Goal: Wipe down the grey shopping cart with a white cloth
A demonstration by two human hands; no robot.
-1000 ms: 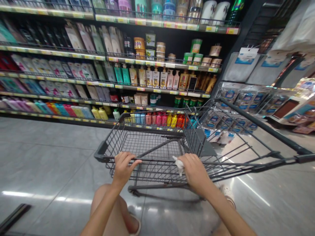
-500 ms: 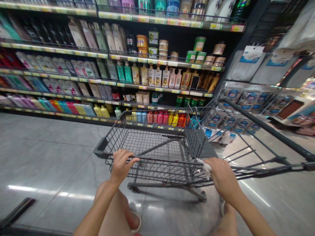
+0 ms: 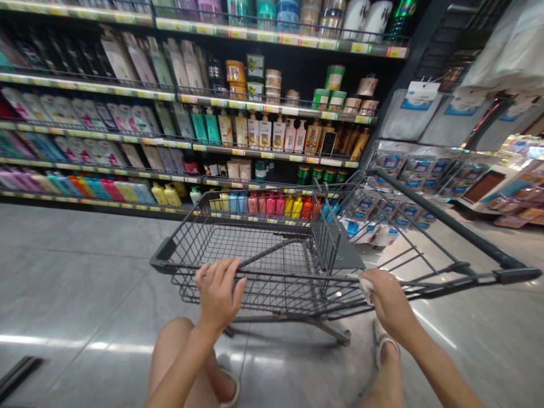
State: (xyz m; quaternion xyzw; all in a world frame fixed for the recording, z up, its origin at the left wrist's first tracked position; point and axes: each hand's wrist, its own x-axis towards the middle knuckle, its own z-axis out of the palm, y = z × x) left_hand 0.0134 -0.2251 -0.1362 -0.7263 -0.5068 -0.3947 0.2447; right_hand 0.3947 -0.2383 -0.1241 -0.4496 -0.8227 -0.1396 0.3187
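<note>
A grey wire shopping cart [image 3: 272, 276] stands sideways in front of me, and its basket holds nothing. My left hand [image 3: 219, 292] is on the near rim, toward the left end. Its fingers hook over the rim while the thumb stands away on the near side. Farther right along the same rim, my right hand [image 3: 389, 303] is closed around a crumpled white tissue [image 3: 366, 289], which is pressed to the rim. Some of the tissue is hidden inside the fingers. The cart's push handle [image 3: 450, 221] is at the right.
Shelves [image 3: 263, 102] full of bottles and jars run behind the cart. Packaged goods [image 3: 389, 164] hang on hooks at the right. Below the cart are my legs and the grey tiled floor [image 3: 106, 283]. A dark bar [image 3: 19, 377] shows at the lower left.
My left hand has shifted a little right along the rim, its thumb now lifted off. The right hand with the tissue has moved slightly right. The whole view has shifted somewhat.
</note>
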